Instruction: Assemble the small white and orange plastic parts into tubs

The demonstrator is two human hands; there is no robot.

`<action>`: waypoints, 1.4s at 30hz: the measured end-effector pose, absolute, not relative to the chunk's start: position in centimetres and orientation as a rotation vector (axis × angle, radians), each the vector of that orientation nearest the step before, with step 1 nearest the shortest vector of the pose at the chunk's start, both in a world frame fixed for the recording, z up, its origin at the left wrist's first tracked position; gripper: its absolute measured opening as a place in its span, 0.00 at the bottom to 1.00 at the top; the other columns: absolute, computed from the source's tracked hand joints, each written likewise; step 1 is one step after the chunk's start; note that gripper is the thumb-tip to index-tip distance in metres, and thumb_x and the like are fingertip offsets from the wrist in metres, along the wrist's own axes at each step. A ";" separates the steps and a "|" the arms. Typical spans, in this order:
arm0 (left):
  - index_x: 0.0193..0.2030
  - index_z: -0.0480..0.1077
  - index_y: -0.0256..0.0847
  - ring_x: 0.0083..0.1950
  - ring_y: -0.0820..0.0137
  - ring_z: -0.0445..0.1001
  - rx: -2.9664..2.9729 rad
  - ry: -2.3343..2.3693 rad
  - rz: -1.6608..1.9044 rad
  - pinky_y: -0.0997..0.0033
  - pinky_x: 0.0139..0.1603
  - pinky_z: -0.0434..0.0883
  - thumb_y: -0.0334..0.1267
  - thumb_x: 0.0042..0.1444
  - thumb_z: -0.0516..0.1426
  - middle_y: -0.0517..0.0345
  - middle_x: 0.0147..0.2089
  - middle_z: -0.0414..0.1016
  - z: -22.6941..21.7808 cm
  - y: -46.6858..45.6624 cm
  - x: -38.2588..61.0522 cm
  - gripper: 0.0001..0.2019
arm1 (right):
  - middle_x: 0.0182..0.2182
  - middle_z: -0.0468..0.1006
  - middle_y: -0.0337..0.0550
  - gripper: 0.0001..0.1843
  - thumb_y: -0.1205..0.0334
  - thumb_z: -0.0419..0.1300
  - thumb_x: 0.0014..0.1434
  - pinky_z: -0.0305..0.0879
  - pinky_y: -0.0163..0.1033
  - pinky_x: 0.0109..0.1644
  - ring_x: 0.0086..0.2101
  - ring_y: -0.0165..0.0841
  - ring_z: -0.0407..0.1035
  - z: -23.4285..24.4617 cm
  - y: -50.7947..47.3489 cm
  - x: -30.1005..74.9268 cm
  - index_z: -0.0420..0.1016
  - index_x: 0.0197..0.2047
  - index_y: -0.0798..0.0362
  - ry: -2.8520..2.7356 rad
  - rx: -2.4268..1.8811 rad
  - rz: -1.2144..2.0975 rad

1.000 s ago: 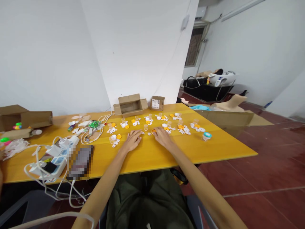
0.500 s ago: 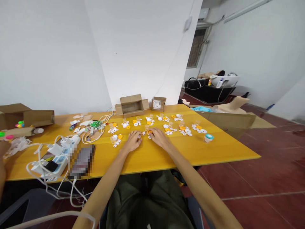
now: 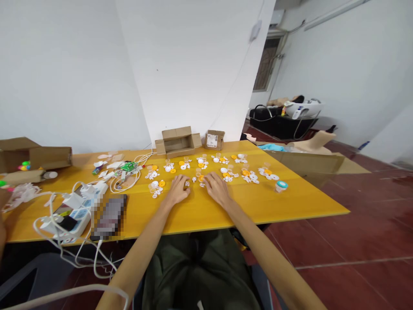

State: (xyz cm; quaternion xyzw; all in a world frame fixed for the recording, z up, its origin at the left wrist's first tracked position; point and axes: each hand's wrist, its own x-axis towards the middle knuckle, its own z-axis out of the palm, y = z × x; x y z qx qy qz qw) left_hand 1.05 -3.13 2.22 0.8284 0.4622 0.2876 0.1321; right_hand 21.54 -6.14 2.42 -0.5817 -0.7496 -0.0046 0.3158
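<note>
Resting left hand and right hand open, palm-down and gripping nothing on the surface, fingertips just beside a white disc and an orange ring at 12 o'clock; apparently progressing little, part clusters lying loose, one teal-capped jar standing closed at 2 o'clock.

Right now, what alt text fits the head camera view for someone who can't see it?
A seated person's left hand and right hand lie palm down on a yellow table, fingertips at small white and orange parts scattered across it. An open cardboard box stands behind them, a power strip to the left.
</note>
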 end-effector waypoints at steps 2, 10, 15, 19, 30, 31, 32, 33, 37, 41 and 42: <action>0.47 0.73 0.47 0.54 0.57 0.70 2.395 1.364 0.882 0.55 0.59 0.68 0.28 0.52 0.58 0.53 0.48 0.73 2.0 -3.0 1.0 0.16 | 0.43 0.78 0.50 0.14 0.62 0.50 0.69 0.68 0.40 0.48 0.44 0.39 0.73 2.2 -6.3 21.5 0.78 0.44 0.49 -2.019 -1.513 -0.049; 0.37 0.72 0.44 0.48 0.60 0.73 2.371 1.371 0.943 0.59 0.54 0.70 0.27 0.54 0.56 0.55 0.39 0.74 2.3 -3.0 1.2 0.08 | 0.41 0.79 0.49 0.09 0.63 0.55 0.67 0.69 0.40 0.49 0.44 0.38 0.73 1.2 -6.0 21.0 0.78 0.42 0.49 -2.146 -1.493 -0.195; 0.35 0.72 0.44 0.44 0.62 0.73 2.316 1.328 1.013 0.62 0.50 0.71 0.26 0.52 0.56 0.56 0.36 0.74 2.3 -2.9 1.2 0.09 | 0.39 0.79 0.48 0.07 0.66 0.57 0.66 0.69 0.40 0.47 0.42 0.38 0.73 1.0 -6.0 21.0 0.77 0.41 0.49 -2.140 -1.415 -0.290; 0.33 0.72 0.43 0.40 0.65 0.73 2.235 1.306 1.052 0.65 0.46 0.70 0.26 0.51 0.56 0.58 0.33 0.74 1.9 -2.4 1.0 0.08 | 0.42 0.78 0.50 0.09 0.66 0.56 0.66 0.67 0.42 0.48 0.44 0.39 0.71 1.6 -6.1 20.3 0.77 0.42 0.50 -2.110 -1.351 -0.420; 0.29 0.72 0.41 0.29 0.70 0.71 1.905 1.245 1.190 0.70 0.36 0.69 0.31 0.50 0.59 0.64 0.24 0.72 1.8 -1.8 0.9 0.02 | 0.40 0.78 0.54 0.09 0.73 0.58 0.62 0.66 0.44 0.47 0.51 0.43 0.67 2.0 -4.2 17.2 0.80 0.35 0.54 -2.245 -1.378 -0.542; 0.29 0.72 0.41 0.29 0.70 0.71 1.888 1.247 1.209 0.70 0.36 0.69 0.31 0.50 0.59 0.64 0.24 0.72 1.8 -1.9 1.0 0.02 | 0.39 0.78 0.53 0.10 0.74 0.58 0.61 0.66 0.43 0.47 0.50 0.42 0.68 1.9 -4.2 17.3 0.80 0.35 0.54 -2.257 -1.365 -0.538; 0.28 0.72 0.41 0.29 0.69 0.72 1.869 1.246 1.227 0.70 0.36 0.69 0.31 0.50 0.60 0.63 0.24 0.73 1.9 -1.9 1.0 0.02 | 0.38 0.78 0.52 0.11 0.74 0.58 0.61 0.66 0.43 0.47 0.49 0.42 0.69 1.7 -4.2 17.5 0.80 0.35 0.53 -2.266 -1.350 -0.532; 0.28 0.72 0.41 0.29 0.69 0.72 1.849 1.239 1.240 0.70 0.36 0.70 0.32 0.50 0.60 0.63 0.25 0.73 2.0 -1.9 1.0 0.02 | 0.37 0.78 0.51 0.11 0.75 0.58 0.61 0.67 0.42 0.46 0.48 0.41 0.69 1.6 -4.3 17.6 0.80 0.35 0.53 -2.271 -1.332 -0.524; 0.28 0.73 0.41 0.30 0.68 0.75 1.758 1.209 1.277 0.70 0.36 0.71 0.33 0.50 0.61 0.61 0.26 0.77 2.1 -1.8 0.9 0.02 | 0.37 0.78 0.47 0.12 0.74 0.56 0.63 0.68 0.41 0.46 0.43 0.38 0.71 1.2 -4.8 17.8 0.79 0.38 0.50 -2.213 -1.236 -0.493; 0.31 0.74 0.41 0.32 0.68 0.77 1.673 1.132 1.324 0.69 0.39 0.73 0.35 0.49 0.63 0.58 0.30 0.80 2.2 -1.7 0.9 0.03 | 0.42 0.78 0.47 0.18 0.76 0.54 0.64 0.70 0.39 0.48 0.42 0.35 0.73 0.7 -4.9 17.4 0.77 0.48 0.48 -2.117 -1.086 -0.435; 0.31 0.75 0.41 0.33 0.68 0.77 1.654 1.100 1.323 0.68 0.40 0.74 0.37 0.48 0.64 0.58 0.31 0.80 2.3 -1.7 0.9 0.04 | 0.43 0.78 0.47 0.19 0.77 0.53 0.64 0.71 0.39 0.48 0.42 0.35 0.74 0.6 -4.9 17.4 0.77 0.50 0.48 -2.106 -1.047 -0.414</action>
